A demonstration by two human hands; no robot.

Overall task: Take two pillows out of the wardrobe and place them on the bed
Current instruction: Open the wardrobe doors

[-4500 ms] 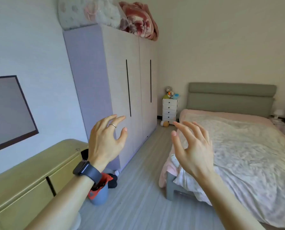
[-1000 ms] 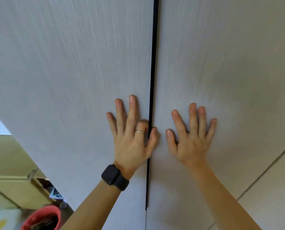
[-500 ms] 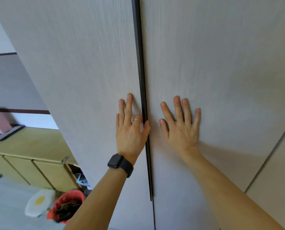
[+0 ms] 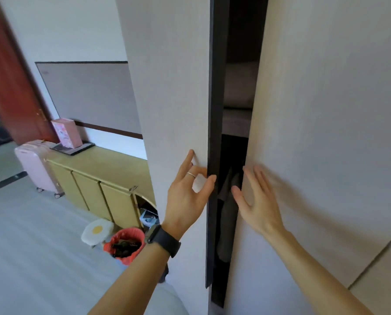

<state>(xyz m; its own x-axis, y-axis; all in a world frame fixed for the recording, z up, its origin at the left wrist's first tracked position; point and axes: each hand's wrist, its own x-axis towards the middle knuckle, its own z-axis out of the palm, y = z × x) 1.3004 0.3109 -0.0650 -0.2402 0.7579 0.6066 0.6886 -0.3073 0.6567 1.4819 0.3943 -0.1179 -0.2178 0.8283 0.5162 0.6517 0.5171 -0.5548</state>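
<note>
Pillows [image 4: 238, 87], or what looks like pale folded bedding, lie on a shelf [image 4: 235, 122] inside the wardrobe, seen dimly through the dark gap between its two doors; the gap is too narrow to tell how many there are. Below the shelf, dark clothes [image 4: 226, 214] hang in the lower compartment.

In the head view, the left door [image 4: 167, 87] stands slightly ajar, its dark edge turned toward the camera. The left hand [image 4: 187, 198], with a ring on one finger and a black watch [image 4: 165, 241] at the wrist, has its grip on that door's edge, thumb at the dark strip and fingertips flat on the pale front. The right hand [image 4: 257, 201] is spread and released, grasping nothing, its fingers lying against the right door [image 4: 326, 110] near the gap.

To the left, a low yellow cabinet [image 4: 103, 178] runs along the wall, carrying a pink box [image 4: 67, 133]. A pink suitcase [image 4: 36, 167] stands at its far end. On the floor near the wardrobe, a red waste bin [image 4: 125, 246] holds dark rubbish, with an egg-shaped cushion [image 4: 96, 230] beside it.
</note>
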